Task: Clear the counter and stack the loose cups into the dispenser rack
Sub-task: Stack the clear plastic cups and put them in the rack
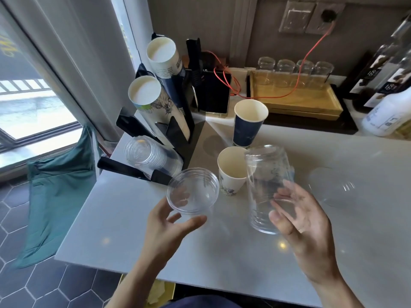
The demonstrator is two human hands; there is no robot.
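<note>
My left hand (171,223) holds a clear plastic cup (193,190) with its mouth turned towards me. My right hand (300,221) grips an upside-down stack of clear plastic cups (266,185) near its rim. Between them a white printed paper cup (230,170) stands on the counter, and a dark blue paper cup (248,123) stands behind it. The black dispenser rack (178,121) at the counter's left holds two slanted stacks of paper cups (155,70) and a lower stack of clear cups (146,155). Another clear cup (329,185) lies on its side at the right.
A wooden tray (311,101) with several upturned glasses sits at the back. A dark tablet (214,92) with a red cable leans by the rack. Bottles (387,107) stand at the far right. A green cloth (60,187) hangs off the counter's left edge.
</note>
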